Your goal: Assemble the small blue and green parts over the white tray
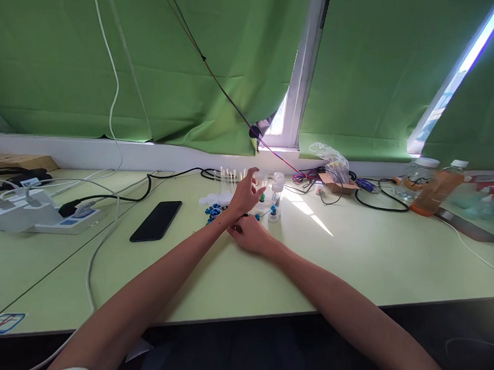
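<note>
My left hand [245, 196] reaches forward over my right wrist area, thumb and fingers apart, beside several clear tubes [229, 180]. Below it, my right hand [251, 235] rests low on the table with its fingers curled in; what they hold, if anything, is hidden. Small shiny blue pieces [213, 210] lie left of the hands, and a few more show around the right fingertips. A clear capped vial [274, 212] with something blue inside stands just right of the hands. Something small and green [263, 197] shows near the left thumb. White caps [209, 200] lie by the tubes.
A black phone [156, 221] lies on the table at left, near a white power strip [74, 221] with cables. On the right are a small cardboard box [337, 186], an orange bottle [439, 188], a clear jar [417, 178] and a knife [470, 227]. Green curtains [241, 60] hang behind.
</note>
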### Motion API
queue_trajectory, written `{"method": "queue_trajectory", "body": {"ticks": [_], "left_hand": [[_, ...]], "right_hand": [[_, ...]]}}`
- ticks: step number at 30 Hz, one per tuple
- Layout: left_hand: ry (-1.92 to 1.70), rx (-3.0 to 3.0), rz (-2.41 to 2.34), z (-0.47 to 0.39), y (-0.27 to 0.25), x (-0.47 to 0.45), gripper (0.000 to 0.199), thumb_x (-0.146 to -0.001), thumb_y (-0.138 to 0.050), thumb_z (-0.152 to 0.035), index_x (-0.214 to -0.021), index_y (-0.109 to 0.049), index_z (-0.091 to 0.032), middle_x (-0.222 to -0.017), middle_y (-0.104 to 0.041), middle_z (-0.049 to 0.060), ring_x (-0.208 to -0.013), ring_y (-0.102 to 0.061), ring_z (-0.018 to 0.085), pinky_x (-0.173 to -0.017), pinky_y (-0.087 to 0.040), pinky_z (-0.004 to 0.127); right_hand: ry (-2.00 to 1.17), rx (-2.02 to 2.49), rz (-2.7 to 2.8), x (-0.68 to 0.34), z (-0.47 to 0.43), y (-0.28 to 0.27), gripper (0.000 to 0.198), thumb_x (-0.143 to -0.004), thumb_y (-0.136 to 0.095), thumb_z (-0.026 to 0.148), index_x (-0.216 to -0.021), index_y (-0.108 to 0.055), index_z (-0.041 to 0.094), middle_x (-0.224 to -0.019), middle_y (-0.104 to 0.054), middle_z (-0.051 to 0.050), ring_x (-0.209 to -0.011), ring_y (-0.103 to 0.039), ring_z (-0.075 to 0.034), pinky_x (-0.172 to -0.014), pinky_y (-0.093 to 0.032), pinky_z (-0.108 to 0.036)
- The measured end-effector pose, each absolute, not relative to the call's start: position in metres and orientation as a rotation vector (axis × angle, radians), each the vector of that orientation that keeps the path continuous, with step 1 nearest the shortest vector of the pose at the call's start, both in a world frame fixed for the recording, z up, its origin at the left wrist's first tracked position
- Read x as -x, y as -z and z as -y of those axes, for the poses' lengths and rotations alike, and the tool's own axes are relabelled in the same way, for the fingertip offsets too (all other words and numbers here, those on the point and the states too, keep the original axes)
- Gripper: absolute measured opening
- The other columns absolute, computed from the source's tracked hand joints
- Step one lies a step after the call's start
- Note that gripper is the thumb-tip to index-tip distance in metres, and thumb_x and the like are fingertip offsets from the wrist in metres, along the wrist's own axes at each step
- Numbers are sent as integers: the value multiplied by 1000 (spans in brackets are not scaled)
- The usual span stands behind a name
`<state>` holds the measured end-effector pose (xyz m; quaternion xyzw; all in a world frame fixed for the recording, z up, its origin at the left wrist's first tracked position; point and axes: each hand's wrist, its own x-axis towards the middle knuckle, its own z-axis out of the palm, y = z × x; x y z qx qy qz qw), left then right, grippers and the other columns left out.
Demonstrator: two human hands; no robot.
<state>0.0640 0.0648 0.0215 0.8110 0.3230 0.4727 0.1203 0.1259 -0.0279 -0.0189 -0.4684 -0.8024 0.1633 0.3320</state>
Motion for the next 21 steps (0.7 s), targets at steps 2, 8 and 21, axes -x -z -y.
{"method": "queue_trajectory", "body": {"ticks": [2,8,21], "left_hand": [[-1416,-2355,-957,-61,-27,-60,56,-81,-62,-27,-133,-42,-22,-90,-56,0,-56,-55,7,-63,-48,24],[-1493,-2332,-1112,-42,-60,-34,48,-78,-59,-27,-125,-55,-21,-71,-56,-4,-55,-52,9,-67,-47,25],[-1193,-2185,-1219,-4,-75,4,19,-83,-50,-40,-79,-50,-22,-52,-48,-6,-39,-45,11,-45,-35,23]], "right_hand": [[-415,1265,2055,-126,27,19,21,-85,-52,20,-65,-58,17,-63,-57,-1,-57,-41,-12,-56,-29,-26],[-280,1332,1707,-126,26,13,22,-88,-50,28,-69,-56,19,-62,-53,1,-57,-43,-12,-58,-32,-26],[-378,1267,1591,-122,27,13,32,-78,-55,30,-109,-53,23,-74,-55,3,-65,-52,-15,-66,-43,-28]]}}
